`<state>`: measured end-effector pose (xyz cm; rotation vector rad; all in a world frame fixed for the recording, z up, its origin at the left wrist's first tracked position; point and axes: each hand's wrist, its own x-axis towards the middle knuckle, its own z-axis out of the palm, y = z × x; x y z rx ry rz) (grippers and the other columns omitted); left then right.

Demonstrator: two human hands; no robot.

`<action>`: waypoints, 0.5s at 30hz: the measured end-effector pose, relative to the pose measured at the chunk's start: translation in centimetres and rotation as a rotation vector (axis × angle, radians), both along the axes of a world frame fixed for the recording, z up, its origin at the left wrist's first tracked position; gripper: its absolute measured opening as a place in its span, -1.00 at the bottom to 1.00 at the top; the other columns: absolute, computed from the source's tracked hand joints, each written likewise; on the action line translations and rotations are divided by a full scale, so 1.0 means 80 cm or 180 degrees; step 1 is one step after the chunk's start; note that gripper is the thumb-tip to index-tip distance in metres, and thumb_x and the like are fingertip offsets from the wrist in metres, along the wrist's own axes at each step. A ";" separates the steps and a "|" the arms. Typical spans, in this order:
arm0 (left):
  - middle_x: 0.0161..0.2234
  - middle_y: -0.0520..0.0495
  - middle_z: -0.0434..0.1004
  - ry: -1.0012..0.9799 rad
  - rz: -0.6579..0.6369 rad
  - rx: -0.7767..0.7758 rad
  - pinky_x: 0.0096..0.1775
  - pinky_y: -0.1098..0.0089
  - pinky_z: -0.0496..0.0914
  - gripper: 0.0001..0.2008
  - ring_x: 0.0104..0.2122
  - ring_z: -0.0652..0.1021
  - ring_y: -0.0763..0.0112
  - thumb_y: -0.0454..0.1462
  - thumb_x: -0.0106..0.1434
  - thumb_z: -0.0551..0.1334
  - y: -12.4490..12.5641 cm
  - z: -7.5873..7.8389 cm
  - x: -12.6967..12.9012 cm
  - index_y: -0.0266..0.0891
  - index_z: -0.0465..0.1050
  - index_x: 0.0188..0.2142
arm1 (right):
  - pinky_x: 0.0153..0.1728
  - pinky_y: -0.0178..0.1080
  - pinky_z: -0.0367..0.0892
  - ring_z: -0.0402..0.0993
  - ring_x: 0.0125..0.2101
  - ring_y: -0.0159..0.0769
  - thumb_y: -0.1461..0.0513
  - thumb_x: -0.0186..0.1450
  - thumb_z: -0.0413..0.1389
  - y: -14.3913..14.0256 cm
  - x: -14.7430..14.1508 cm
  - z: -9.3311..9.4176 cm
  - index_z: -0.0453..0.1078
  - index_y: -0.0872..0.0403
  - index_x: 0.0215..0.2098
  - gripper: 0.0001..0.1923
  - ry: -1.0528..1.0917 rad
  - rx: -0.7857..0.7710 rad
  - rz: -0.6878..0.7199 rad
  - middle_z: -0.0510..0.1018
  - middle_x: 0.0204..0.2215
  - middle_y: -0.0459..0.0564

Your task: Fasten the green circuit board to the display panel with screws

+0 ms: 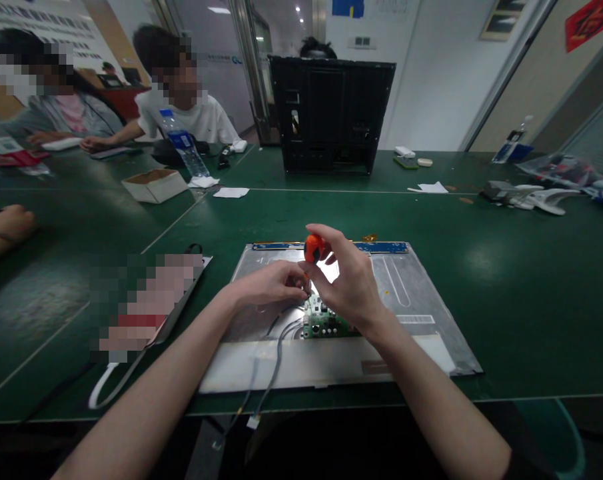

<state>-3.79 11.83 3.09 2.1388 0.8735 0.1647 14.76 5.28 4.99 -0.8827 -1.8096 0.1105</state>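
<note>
My right hand is closed around the orange and black handle of a screwdriver, which stands roughly upright over a green circuit board. Close beside it, my left hand has its fingers bent together near the lower end of the tool. What those fingers pinch, if anything, is hidden. The board sits on the back of a flat silver display panel, which lies on the table. Grey cables run from the board over the panel's near edge, ending in a white connector.
A phone-like device with a white cable lies to the left. Across the green table stand a black monitor housing, a cardboard box and a water bottle. Other people sit at the left; one person's hand rests nearby.
</note>
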 end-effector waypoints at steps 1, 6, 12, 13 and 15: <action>-0.50 0.05 0.38 -0.0013 -0.0004 -0.0015 -0.42 0.40 0.19 -0.84 -0.47 0.39 0.40 -0.20 0.19 0.23 0.000 0.000 0.000 -0.27 0.42 -0.41 | -0.26 -0.19 0.44 0.46 -0.28 -0.30 0.30 0.33 0.07 0.000 0.000 0.000 0.21 -0.01 0.16 -0.57 -0.0010 0.0031 0.0015 0.53 -0.19 -0.03; -0.51 0.06 0.36 -0.0024 0.0006 -0.0038 -0.43 0.39 0.19 -0.86 -0.48 0.36 0.41 -0.22 0.18 0.23 -0.001 0.001 0.000 -0.26 0.40 -0.42 | -0.27 -0.19 0.43 0.45 -0.28 -0.30 0.29 0.34 0.07 0.001 0.000 -0.001 0.20 -0.01 0.16 -0.57 -0.0032 0.0039 0.0017 0.53 -0.19 -0.03; -0.48 0.04 0.39 -0.0112 -0.0038 -0.0120 -0.41 0.38 0.22 -0.83 -0.46 0.40 0.38 -0.18 0.17 0.26 0.000 0.003 0.001 -0.25 0.40 -0.41 | -0.35 -0.21 0.41 0.44 -0.34 -0.31 0.27 0.34 0.08 0.003 -0.002 -0.005 0.15 -0.04 0.18 -0.54 0.0098 -0.0172 -0.0080 0.51 -0.25 -0.05; -0.48 0.03 0.40 -0.0125 -0.0052 -0.0132 -0.41 0.38 0.23 -0.83 -0.45 0.41 0.37 -0.18 0.16 0.26 0.000 0.003 0.002 -0.25 0.41 -0.41 | -0.35 -0.21 0.41 0.44 -0.34 -0.31 0.28 0.34 0.07 0.003 -0.002 -0.006 0.15 -0.03 0.18 -0.55 0.0115 -0.0186 -0.0078 0.51 -0.24 -0.04; -0.47 0.03 0.40 -0.0129 -0.0056 -0.0136 -0.40 0.38 0.24 -0.83 -0.44 0.41 0.37 -0.18 0.17 0.26 -0.001 0.003 0.002 -0.25 0.41 -0.40 | -0.33 -0.21 0.42 0.46 -0.31 -0.31 0.30 0.33 0.07 0.004 -0.002 -0.006 0.16 -0.02 0.18 -0.54 0.0135 -0.0156 -0.0040 0.51 -0.19 -0.02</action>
